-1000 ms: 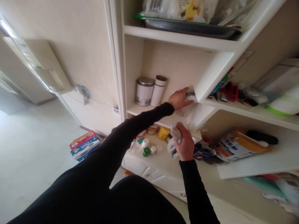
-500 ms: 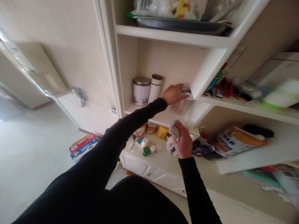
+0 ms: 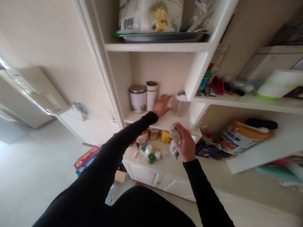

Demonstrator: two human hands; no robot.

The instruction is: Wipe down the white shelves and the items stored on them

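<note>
My left hand point(image 3: 163, 105) is inside the middle shelf compartment, fingers apart and holding nothing. Just right of its fingertips stands a clear jar point(image 3: 177, 106) with a greyish lid, against the compartment's right wall. Left of the hand are a white tumbler point(image 3: 151, 95) with a dark lid and a pale round tin point(image 3: 138, 99) with a metal lid. In front of the shelf, my right hand point(image 3: 187, 143) is closed around a crumpled greyish cloth point(image 3: 175, 134), part of which hangs below the fingers.
Small bottles, among them a green-capped one point(image 3: 151, 158), stand on the lower counter point(image 3: 139, 159). A yellow cup point(image 3: 165, 136) is behind them. An orange-lidded tub point(image 3: 239, 135) lies at right. Above, a tray point(image 3: 163, 37) bears a plastic bag point(image 3: 151, 17).
My left hand has let go of the jar and drawn back leftward; the jar stands on the shelf. My right hand keeps hold of the cloth. The view has shifted.
</note>
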